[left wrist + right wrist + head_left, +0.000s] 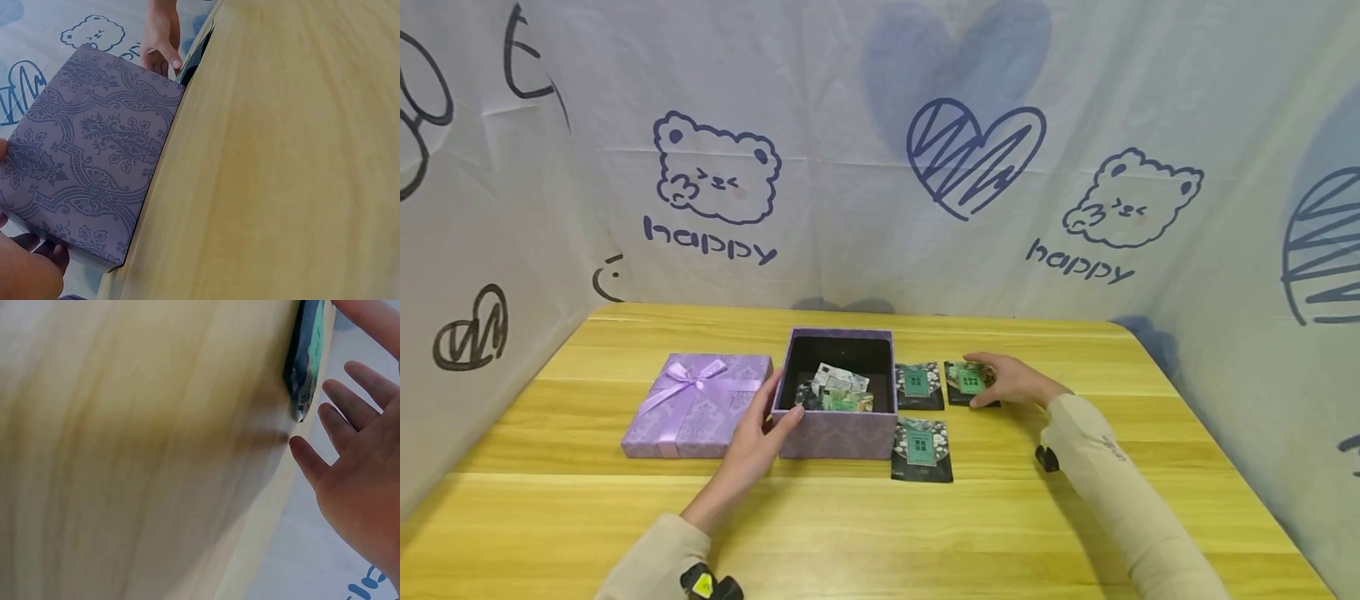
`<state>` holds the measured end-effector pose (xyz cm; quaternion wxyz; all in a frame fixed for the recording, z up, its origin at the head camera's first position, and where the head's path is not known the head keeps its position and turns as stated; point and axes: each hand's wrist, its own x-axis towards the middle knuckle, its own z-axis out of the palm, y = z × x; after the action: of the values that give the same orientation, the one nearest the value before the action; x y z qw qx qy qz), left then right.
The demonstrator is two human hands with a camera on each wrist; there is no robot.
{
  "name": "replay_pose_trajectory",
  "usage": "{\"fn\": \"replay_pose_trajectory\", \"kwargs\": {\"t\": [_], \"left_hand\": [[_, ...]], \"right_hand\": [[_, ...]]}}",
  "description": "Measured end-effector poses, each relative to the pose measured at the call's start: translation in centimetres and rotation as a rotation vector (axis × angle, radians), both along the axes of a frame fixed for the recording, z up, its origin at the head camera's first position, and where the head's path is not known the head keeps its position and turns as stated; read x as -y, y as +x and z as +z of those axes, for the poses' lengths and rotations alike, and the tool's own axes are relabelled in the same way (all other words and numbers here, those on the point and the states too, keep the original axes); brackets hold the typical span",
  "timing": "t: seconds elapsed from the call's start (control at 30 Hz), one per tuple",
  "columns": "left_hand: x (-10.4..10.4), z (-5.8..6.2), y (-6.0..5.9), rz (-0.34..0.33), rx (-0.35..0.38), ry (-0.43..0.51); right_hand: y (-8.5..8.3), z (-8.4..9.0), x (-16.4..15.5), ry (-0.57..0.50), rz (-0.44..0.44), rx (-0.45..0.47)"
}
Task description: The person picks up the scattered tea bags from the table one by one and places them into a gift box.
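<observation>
My left hand (757, 436) grips the near left corner of an open purple patterned box (838, 436), thumb at the front rim and fingers along its left side. Several small sachets (844, 380) lie inside the box against its dark lining. In the left wrist view the box's patterned front (94, 150) fills much of the left half. On the right, my right hand (1011, 380) is spread at a dark sachet with a green label (967, 380). From the right wrist, the fingers of that hand (369, 450) look extended beside the sachet (304, 356); whether they touch it is unclear.
Two more dark sachets with green labels lie right of the box, one at the back (919, 385) and one nearer (921, 450). A purple lid with a ribbon bow (700, 406) rests left of the box on the wooden table (850, 533). White printed curtains (842, 192) surround the table.
</observation>
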<state>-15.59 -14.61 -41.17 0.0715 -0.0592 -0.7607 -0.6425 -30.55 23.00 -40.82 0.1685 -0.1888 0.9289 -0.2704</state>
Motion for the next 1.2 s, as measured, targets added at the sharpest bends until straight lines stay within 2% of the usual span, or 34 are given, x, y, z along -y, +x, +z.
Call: {"fn": "replay_pose_trajectory", "kwargs": {"t": [0.3,0.63,1.2], "left_hand": [[0.0,0.0,0.2,-0.005,0.002,-0.003],[0.0,0.0,0.2,-0.010,0.006,-0.009],[-0.1,0.1,0.2,0.001,0.010,-0.016]], "right_hand": [[0.0,-0.7,-0.5,-0.107,-0.002,0.055],[0.0,-1.2,-0.8,-0.132,-0.031,0.096],[0.2,-1.2,-0.8,-0.085,-0.020,0.013]]}}
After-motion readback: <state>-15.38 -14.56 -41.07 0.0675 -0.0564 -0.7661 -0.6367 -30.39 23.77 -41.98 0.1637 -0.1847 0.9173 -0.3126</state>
